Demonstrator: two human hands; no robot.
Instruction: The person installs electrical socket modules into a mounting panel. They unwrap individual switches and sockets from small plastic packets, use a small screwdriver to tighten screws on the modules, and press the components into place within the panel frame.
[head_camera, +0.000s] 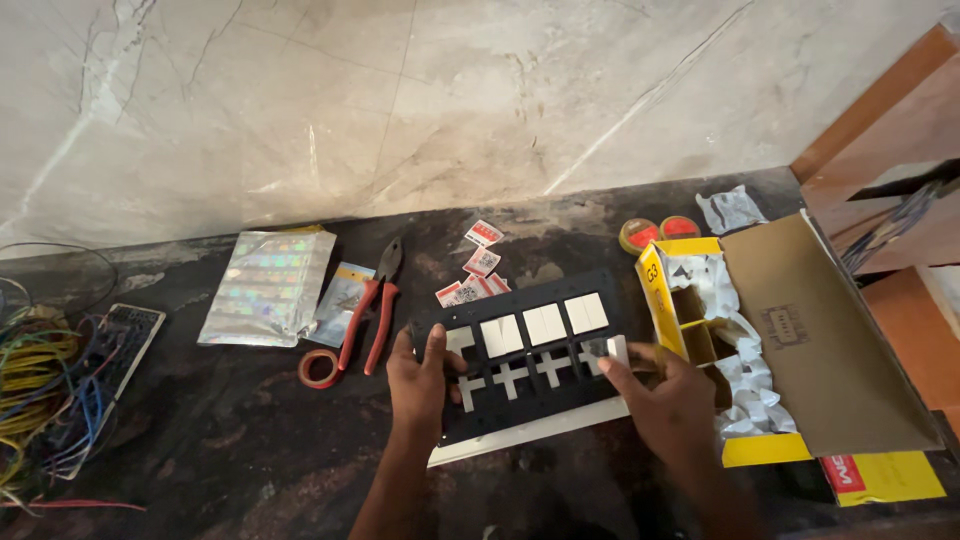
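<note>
A black switch-plate frame (530, 385) with several rectangular openings lies tilted on the dark counter, white modules showing in its upper row. My left hand (418, 385) grips its left edge, thumb on top. My right hand (672, 405) holds a small grey-white switch module (603, 349) at the frame's right end, fingers pinched around it. A white plate edge (530, 432) shows beneath the frame's lower side.
An open yellow cardboard box (790, 330) with plastic-wrapped parts stands right of the frame. Red-handled pliers (372, 310), a tape roll (318, 368), a shiny foil bag (268, 287), small red-white packets (478, 265) and two round tins (658, 232) lie behind. Coloured wires (45, 390) pile at left.
</note>
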